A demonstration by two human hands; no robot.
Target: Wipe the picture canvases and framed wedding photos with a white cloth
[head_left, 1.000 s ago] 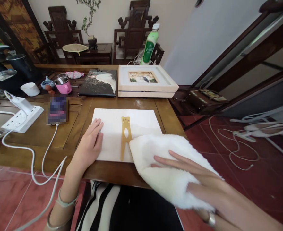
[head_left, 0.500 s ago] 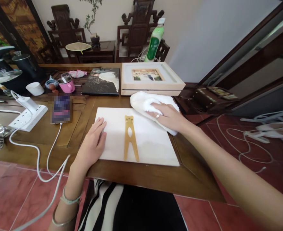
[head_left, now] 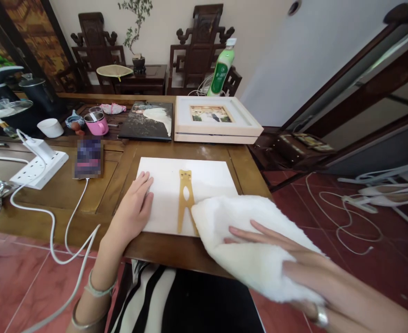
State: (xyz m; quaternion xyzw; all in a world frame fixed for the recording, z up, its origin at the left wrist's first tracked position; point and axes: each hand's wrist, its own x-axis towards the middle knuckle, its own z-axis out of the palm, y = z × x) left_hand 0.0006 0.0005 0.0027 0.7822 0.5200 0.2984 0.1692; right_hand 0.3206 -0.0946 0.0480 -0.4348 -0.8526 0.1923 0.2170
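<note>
The left hand [head_left: 132, 206] — fingers outstretched, gripping nothing — likely steadies the white board [head_left: 164, 199] on the table [head_left: 120, 171]; the right hand [head_left: 290, 252] spreads its fingers over white cloth [head_left: 225, 215] across the board's near-right corner, grip unclear.

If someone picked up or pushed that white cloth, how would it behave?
The cloth would probably flop, as it bends in soft folds. Its fluffy surface suggests something light for its size. Pushed, it would likely bunch up rather than roll, given its loose, uneven shape.

Single head-worn view, facing forward and down across wooden table [head_left: 120, 166], from close above.
</note>
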